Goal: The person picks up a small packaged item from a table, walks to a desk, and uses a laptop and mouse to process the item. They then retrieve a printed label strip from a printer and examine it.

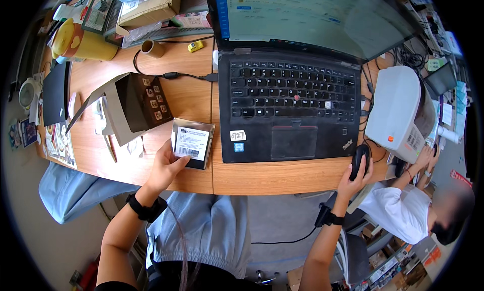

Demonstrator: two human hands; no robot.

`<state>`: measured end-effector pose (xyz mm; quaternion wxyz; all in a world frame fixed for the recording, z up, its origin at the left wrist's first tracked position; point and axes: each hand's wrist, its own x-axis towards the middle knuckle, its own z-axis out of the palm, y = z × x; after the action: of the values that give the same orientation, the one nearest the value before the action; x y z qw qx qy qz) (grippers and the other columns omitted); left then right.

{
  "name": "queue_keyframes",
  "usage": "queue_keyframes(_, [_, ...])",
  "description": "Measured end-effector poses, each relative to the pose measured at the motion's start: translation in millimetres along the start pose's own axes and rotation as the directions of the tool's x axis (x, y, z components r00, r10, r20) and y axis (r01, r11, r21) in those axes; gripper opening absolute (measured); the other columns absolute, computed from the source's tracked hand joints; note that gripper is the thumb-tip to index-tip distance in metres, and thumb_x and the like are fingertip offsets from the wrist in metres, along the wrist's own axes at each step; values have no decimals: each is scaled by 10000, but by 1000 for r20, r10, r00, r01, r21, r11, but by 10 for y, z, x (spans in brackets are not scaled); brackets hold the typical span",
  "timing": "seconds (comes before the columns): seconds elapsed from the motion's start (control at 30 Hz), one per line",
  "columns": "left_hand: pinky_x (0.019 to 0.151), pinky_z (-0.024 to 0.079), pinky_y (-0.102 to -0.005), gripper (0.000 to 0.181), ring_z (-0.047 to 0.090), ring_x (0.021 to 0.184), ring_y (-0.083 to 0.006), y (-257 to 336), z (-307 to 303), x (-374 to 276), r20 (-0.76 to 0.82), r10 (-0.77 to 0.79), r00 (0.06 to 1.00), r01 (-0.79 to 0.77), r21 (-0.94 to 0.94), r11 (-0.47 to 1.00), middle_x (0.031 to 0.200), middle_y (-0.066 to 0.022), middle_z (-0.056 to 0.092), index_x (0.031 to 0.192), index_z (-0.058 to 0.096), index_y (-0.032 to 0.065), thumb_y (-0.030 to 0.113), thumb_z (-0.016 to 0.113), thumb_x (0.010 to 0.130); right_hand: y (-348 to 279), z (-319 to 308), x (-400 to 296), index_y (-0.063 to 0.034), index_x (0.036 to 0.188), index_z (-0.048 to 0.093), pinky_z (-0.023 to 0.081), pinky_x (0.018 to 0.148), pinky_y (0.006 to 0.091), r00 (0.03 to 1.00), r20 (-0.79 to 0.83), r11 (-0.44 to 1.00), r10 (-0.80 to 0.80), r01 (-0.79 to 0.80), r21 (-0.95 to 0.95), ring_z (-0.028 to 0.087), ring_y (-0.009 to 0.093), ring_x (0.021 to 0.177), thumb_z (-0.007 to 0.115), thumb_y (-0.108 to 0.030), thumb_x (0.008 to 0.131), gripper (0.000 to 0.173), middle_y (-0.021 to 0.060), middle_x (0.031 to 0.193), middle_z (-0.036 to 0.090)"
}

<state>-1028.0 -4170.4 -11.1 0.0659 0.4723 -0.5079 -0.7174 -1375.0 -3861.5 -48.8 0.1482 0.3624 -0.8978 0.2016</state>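
My left hand grips a small flat packet by its lower left corner, thumb on its face. The packet has shiny edges and a white label with writing and a barcode. An opened cardboard box, dark on one panel with small round pictures, stands on the desk just behind it. At the desk's front edge, my right hand rests over a black computer mouse. Between the hands sits an open black ThinkPad laptop, its screen lit.
A white label printer stands right of the laptop. A yellow character-shaped container, a cardboard tube and a yellow toy car are at the back left. Another person sits at the far right. A cable runs into the laptop's left side.
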Motion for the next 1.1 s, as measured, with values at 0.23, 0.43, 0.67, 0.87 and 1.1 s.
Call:
queue_keyframes(0.23, [895,434,-259,402,548,996,-143,6,-11,9,14,-8,1000,8,-2,1000,1094,-102,546,1189,382,-46,-28,535,818,-17,-4,-2,-66,1201,523,338,945,423,999,-4,999,48,-49,-22,414,352,1133,570,-34,767,437,188,1269,399])
queue_keyframes(0.43, [884,442,-257,397,557,981,-144,38,-3,16,23,-12,1000,11,8,1000,1082,-102,554,1184,389,-43,-29,541,817,-9,2,-5,-66,1204,522,333,949,423,999,5,999,42,-41,-25,407,350,1140,571,-40,773,435,188,1270,398])
queue_keyframes(0.67, [885,445,-259,395,558,988,-150,36,1,16,14,-17,1000,17,-6,1000,1085,-105,555,1186,389,-43,-32,536,819,-8,-1,-3,-70,1219,508,319,959,407,999,13,1000,29,-29,-3,409,336,1139,568,-32,778,447,175,1262,411])
queue_keyframes(0.87, [875,442,-256,417,557,986,-148,29,-3,16,9,-25,1000,25,9,1000,1084,-99,560,1192,377,-24,-24,535,807,-14,-2,-1,-64,1219,506,318,961,407,999,27,999,36,-36,-1,410,335,1139,567,-40,783,440,178,1269,402])
queue_keyframes(1.1, [866,449,-260,424,560,982,-149,18,-25,21,27,-40,999,40,29,999,1087,-102,562,1202,366,-14,-23,531,812,-14,2,3,-61,1223,502,321,959,409,999,25,1000,25,-25,-4,408,338,1141,564,-46,787,440,179,1271,400])
